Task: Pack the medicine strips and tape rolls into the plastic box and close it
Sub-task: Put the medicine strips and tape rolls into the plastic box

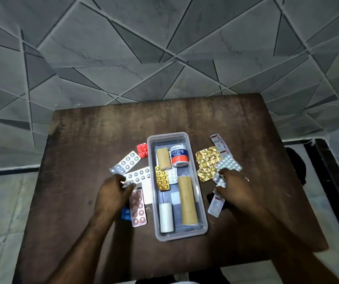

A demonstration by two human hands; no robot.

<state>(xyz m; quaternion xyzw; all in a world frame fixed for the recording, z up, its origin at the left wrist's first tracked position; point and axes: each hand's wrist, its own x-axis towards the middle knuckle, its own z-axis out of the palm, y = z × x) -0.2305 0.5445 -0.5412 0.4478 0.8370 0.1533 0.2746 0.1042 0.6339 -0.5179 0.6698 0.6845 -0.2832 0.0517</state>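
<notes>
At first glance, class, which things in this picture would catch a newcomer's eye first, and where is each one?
The clear plastic box at the table's centre draws the eye, with the blue, white and orange adhesive tape roll at its far end. Right of the box lies a crinkled gold foil strip, and a small red blister strip sits to its far left. The left hand and right hand rest on strips either side.
</notes>
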